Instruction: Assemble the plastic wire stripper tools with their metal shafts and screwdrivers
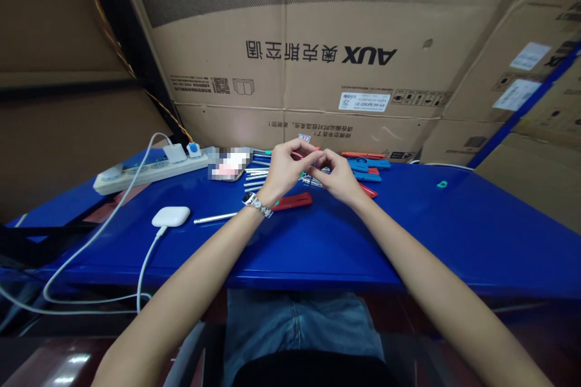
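My left hand [285, 168], a watch on its wrist, and my right hand [338, 178] meet above the blue table [454, 236], fingertips pinched together on a small part I cannot make out. Under and behind them lie several thin metal rods [256, 172]. A red handle [294, 201] lies just below my left hand. Blue handles [370, 164] and an orange-red handle [363, 155] lie behind my right hand. One metal rod [215, 217] lies alone to the left.
A white earbud case [170, 216] on a cable sits at the left. A white power strip [145, 172] with plugs and a phone [230, 164] lie behind it. A small teal piece [442, 184] rests at the right. Cardboard boxes [318, 54] wall the back.
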A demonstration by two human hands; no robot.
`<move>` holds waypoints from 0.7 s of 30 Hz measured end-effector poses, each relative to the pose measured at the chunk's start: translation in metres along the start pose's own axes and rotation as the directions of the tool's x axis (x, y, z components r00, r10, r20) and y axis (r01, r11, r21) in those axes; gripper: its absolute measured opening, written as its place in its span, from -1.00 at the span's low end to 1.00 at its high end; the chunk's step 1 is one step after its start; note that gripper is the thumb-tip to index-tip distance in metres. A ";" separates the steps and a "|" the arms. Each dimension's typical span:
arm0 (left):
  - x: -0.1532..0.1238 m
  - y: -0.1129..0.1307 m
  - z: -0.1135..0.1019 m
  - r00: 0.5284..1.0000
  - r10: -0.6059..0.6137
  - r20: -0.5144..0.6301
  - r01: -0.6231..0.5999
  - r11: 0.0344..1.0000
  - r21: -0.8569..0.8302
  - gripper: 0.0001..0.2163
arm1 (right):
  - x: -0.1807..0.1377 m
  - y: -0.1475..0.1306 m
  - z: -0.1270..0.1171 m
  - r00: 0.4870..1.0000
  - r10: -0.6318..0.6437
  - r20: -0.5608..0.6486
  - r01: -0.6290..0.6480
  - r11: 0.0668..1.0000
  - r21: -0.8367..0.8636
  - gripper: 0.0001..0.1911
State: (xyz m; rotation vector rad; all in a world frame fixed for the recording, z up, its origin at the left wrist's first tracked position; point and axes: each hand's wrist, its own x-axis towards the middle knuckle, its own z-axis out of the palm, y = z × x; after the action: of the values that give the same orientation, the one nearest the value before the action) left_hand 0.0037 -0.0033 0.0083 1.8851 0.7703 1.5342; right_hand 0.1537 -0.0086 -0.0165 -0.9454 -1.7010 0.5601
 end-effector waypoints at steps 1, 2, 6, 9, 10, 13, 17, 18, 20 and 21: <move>0.000 0.000 -0.002 1.000 0.001 0.024 -0.001 1.000 -0.001 -0.87 | 0.001 -0.001 -0.002 0.999 0.007 0.031 -0.007 1.000 0.018 -0.61; 0.001 -0.001 -0.004 0.999 0.008 0.047 -0.009 1.000 0.005 -0.87 | 0.001 -0.002 -0.004 0.997 0.021 0.080 -0.024 0.999 0.044 -0.63; 0.002 -0.004 -0.011 0.991 0.091 0.095 -0.099 0.991 0.085 -0.86 | 0.003 -0.006 -0.014 0.961 0.102 0.257 -0.133 0.985 0.107 -0.63; 0.002 -0.006 -0.011 0.989 0.116 0.089 -0.129 0.981 0.147 -0.86 | 0.003 -0.007 -0.015 0.971 0.100 0.216 -0.118 0.990 0.075 -0.63; 0.001 -0.006 -0.009 0.991 0.109 0.078 -0.120 0.981 0.155 -0.86 | 0.003 -0.007 -0.014 0.980 0.075 0.186 -0.089 0.994 0.065 -0.64; 0.000 -0.007 -0.003 0.998 0.060 0.002 -0.060 0.990 0.128 -0.83 | 0.003 -0.006 -0.009 0.994 -0.004 0.105 -0.001 0.999 0.044 -0.63; 0.000 -0.007 0.001 0.997 0.015 -0.069 -0.009 0.996 0.086 -0.81 | 0.002 -0.001 -0.001 1.000 -0.014 -0.003 0.014 1.000 0.001 -0.60; 0.000 -0.008 0.001 0.998 0.022 -0.062 -0.017 0.997 0.077 -0.83 | 0.002 0.000 0.000 1.000 -0.017 -0.025 0.017 1.000 -0.005 -0.59; 0.001 -0.008 -0.001 0.999 0.046 -0.020 -0.045 0.997 0.062 -0.86 | 0.002 0.000 -0.002 0.999 -0.031 -0.018 0.031 1.000 0.006 -0.62; 0.001 -0.008 -0.003 0.998 0.058 0.013 -0.058 0.996 0.061 -0.88 | 0.002 -0.001 -0.004 0.999 -0.029 0.019 0.028 0.999 0.023 -0.64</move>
State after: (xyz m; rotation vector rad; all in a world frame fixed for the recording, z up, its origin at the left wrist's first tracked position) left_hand 0.0003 0.0031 0.0037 1.9745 0.7720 1.5505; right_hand 0.1565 -0.0083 -0.0134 -0.9007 -1.7195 0.5703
